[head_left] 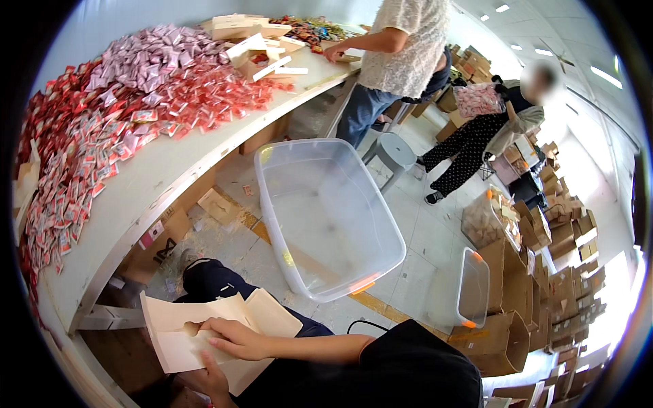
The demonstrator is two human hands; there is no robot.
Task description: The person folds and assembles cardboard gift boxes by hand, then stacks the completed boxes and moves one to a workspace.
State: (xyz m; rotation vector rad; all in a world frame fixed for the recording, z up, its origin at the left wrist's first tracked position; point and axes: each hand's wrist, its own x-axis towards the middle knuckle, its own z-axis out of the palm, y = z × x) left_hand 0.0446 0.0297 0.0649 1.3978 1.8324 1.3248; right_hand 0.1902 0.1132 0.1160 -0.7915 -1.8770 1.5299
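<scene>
While you had the cream box (221, 309) opened out at seven o'clock in the view, it looked like thin card: light, stiff along its folds, springy across the wide panels. Your right hand (238, 338) lay over it from the box's three o'clock, fingers partly bent, tips by the rounded cut-out (192, 328). Couldn't tell whether those tips pinched the card or only pressed on it. Your left hand (212, 382) was closed on the lower edge, at the box's six o'clock, thumb up against the card; its other fingers were mostly hidden, so no call on how firm that hold was.

Handling, my read: weight was no issue, creasing was. A hard poke would have buckled the flat panels, and the card around the cut-out was likely the weakest spot, easy to tear. Surface looked smooth, probably a bit slippery to dry fingers. Best holds were the fold lines and side walls, light squeeze, one hand per side. The flap (272, 314) at the box's two o'clock stood splayed, a poor handle.

Around it: dark trousers (207, 280) just beyond the box's twelve, see-through tub (340, 211) mid-view, table (156, 177) with wrapped packets (143, 58) at ten, similar boxes (238, 27) at eleven.
</scene>
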